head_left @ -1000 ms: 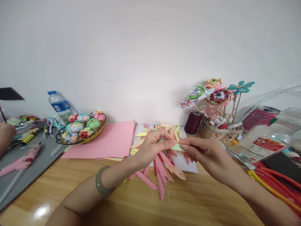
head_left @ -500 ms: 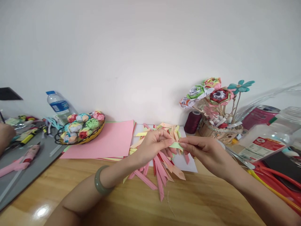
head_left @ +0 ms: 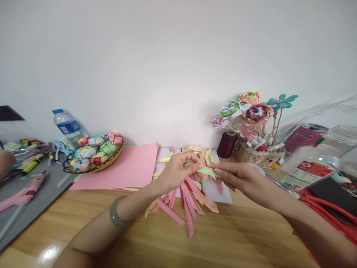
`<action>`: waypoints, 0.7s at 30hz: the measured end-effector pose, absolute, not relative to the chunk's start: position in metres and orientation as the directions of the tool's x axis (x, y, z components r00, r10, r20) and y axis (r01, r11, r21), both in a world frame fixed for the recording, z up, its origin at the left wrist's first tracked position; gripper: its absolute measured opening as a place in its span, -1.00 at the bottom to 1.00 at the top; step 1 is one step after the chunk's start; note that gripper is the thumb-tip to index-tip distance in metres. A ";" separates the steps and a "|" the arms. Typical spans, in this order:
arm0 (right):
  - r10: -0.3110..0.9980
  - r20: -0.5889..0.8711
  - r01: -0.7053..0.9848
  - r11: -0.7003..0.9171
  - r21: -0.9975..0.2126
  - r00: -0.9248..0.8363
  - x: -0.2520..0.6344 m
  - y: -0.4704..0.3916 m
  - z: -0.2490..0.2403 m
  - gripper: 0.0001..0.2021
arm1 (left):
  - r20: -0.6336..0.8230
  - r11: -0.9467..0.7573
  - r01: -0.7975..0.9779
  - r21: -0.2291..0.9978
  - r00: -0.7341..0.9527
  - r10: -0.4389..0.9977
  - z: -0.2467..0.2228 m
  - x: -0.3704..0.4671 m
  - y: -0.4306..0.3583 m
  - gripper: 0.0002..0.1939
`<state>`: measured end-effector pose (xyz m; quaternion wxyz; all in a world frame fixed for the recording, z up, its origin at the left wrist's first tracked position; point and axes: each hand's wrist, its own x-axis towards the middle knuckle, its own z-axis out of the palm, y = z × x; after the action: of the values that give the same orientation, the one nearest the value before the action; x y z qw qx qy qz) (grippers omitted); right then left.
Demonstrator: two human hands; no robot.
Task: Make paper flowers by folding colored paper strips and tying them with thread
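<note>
A narrow light green paper strip [head_left: 208, 171] is stretched between both hands. My left hand [head_left: 181, 169] pinches its left end; a ring is on one finger and a green bangle on the wrist. My right hand [head_left: 242, 178] grips the other end between thumb and fingers. Beneath the hands, folded pink strips [head_left: 189, 208] fan out toward the table's front, with peach, yellow and green ones among them. A white sheet [head_left: 226, 195] lies under the pile.
Pink paper [head_left: 136, 163] lies beside a basket [head_left: 111, 162] of paper flowers. Behind stands a bottle [head_left: 67, 124]. At left are a pink glue gun [head_left: 32, 188] and another person's hand [head_left: 6, 163]. Right: dark thread spool [head_left: 227, 145], flower pot [head_left: 255, 156], plastic jar [head_left: 312, 167], red scissors [head_left: 320, 203].
More of the green strip shows between my hands. My left hand has shifted slightly left, and my right hand has turned a little. The view has moved slightly.
</note>
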<state>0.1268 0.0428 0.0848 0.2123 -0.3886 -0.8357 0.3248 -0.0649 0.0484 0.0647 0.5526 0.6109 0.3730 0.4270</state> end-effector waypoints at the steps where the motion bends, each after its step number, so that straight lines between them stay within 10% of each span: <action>1: 0.790 0.092 0.513 0.477 -0.713 -0.607 0.128 0.043 0.085 -0.64 | 0.112 -0.108 -0.029 0.994 0.349 0.930 0.064 -0.065 0.050 -0.79; 13: 0.705 0.541 0.594 0.696 -0.404 -0.458 0.112 0.039 0.062 -0.70 | -0.041 0.180 -0.484 0.856 0.283 0.958 0.054 -0.058 0.051 -0.81; 21: 0.860 0.292 0.493 0.486 -0.721 -0.420 0.109 0.038 0.070 -0.69 | -0.029 0.127 -0.469 0.874 0.212 0.977 0.055 -0.056 0.048 -0.80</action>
<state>0.1088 0.0377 0.0696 0.3311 -0.4250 -0.7958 0.2764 -0.0559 0.0480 0.0549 0.6751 0.3872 0.3282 0.5353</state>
